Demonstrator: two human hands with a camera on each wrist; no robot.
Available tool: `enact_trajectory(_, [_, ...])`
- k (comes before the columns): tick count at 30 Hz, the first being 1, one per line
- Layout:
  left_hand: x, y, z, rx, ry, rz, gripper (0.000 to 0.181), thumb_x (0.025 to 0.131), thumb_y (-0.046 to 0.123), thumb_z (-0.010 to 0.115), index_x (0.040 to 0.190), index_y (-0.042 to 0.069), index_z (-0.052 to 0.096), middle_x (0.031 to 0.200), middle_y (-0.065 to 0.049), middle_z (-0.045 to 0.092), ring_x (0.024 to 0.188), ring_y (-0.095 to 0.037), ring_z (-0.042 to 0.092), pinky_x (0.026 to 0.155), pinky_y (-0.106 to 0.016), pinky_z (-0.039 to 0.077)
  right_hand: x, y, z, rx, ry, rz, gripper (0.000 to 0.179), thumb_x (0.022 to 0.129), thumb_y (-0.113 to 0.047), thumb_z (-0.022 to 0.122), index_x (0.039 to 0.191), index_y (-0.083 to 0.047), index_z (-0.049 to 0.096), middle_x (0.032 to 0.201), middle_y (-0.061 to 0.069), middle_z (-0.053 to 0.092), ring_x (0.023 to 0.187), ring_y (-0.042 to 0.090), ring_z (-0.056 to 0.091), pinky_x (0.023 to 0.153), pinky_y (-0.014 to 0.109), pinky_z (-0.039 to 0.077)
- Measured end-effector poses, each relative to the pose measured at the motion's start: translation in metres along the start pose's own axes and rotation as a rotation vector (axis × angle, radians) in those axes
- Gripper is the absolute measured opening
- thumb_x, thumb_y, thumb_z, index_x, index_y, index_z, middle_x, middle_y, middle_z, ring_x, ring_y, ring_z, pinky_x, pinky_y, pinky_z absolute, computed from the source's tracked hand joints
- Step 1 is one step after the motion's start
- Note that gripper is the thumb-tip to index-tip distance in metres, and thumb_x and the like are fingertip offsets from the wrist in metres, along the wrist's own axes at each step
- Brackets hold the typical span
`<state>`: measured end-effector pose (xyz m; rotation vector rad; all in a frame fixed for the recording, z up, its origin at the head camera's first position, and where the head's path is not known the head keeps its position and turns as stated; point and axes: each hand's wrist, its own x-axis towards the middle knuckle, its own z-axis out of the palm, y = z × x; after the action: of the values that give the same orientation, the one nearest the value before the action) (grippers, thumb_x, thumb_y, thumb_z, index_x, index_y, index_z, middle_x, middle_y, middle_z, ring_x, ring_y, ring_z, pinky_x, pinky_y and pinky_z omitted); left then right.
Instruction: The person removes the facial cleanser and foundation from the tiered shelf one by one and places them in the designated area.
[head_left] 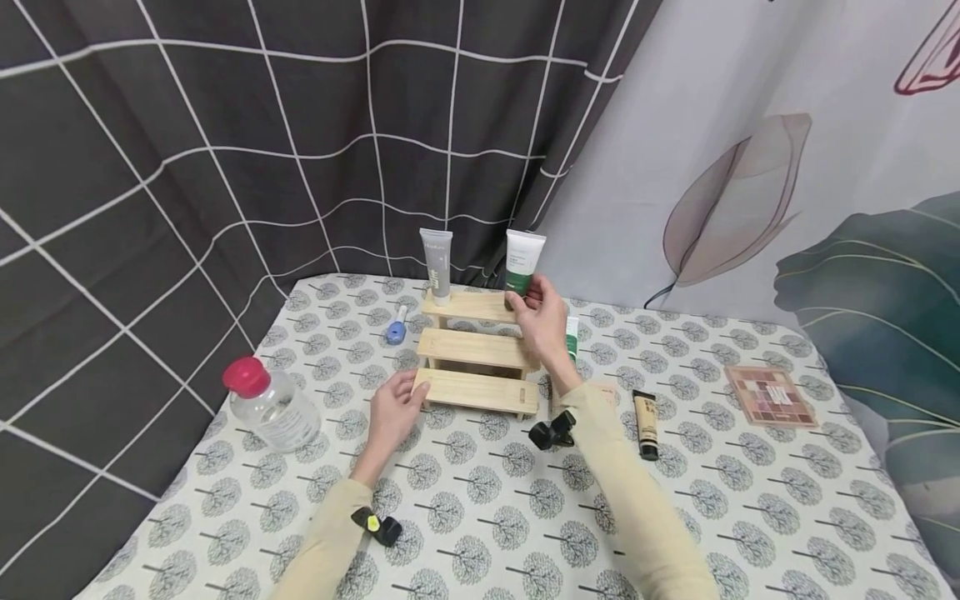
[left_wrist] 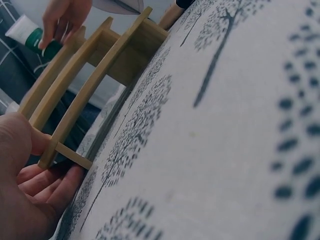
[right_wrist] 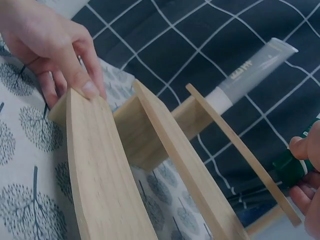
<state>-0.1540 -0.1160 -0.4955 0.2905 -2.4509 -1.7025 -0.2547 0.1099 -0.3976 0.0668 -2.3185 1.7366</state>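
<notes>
A three-step wooden stand stands on the tree-print cloth. My left hand grips the left end of its lowest step, thumb on top and fingers beneath, as the left wrist view shows. At the right end of the top step, my right hand holds a white squeeze tube with a green lower part by its capped end, cap down. Whether the cap touches the step I cannot tell. A grey squeeze tube stands cap down on the top step's left end.
A clear bottle with a red cap stands left, and a small blue item lies beside the stand. To the right are another white-green tube, partly hidden by my arm, a beige tube and a makeup palette.
</notes>
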Motion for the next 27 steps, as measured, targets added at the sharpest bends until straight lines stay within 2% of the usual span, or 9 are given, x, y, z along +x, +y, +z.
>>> enact_trajectory(7, [0.001, 0.001, -0.001, -0.011, -0.013, -0.02, 0.041, 0.095, 0.016, 0.07, 0.132, 0.001, 0.061, 0.12, -0.023, 0.072, 0.108, -0.036, 0.072, 0.092, -0.037, 0.063, 0.003, 0.007, -0.021, -0.006, 0.046, -0.016, 0.043, 0.094, -0.011, 0.07, 0.132, 0.005, 0.056, 0.124, 0.025, 0.065, 0.113, 0.035, 0.066, 0.105, 0.038, 0.056])
enact_trajectory(11, [0.001, 0.002, -0.001, -0.012, -0.016, -0.027, 0.042, 0.095, 0.017, 0.07, 0.133, 0.001, 0.061, 0.121, -0.023, 0.071, 0.109, -0.036, 0.072, 0.093, -0.038, 0.062, 0.004, 0.013, -0.035, -0.018, 0.061, 0.004, 0.045, 0.095, -0.013, 0.07, 0.134, 0.004, 0.055, 0.126, 0.024, 0.064, 0.115, 0.034, 0.064, 0.107, 0.04, 0.055])
enact_trajectory(27, [0.002, -0.001, -0.001, -0.005, -0.007, -0.03, 0.042, 0.095, 0.019, 0.07, 0.132, 0.002, 0.061, 0.12, -0.023, 0.071, 0.108, -0.036, 0.072, 0.09, -0.037, 0.063, -0.003, 0.039, -0.095, -0.15, 0.114, 0.058, 0.043, 0.099, -0.018, 0.066, 0.134, 0.004, 0.054, 0.124, 0.023, 0.064, 0.111, 0.032, 0.064, 0.103, 0.041, 0.057])
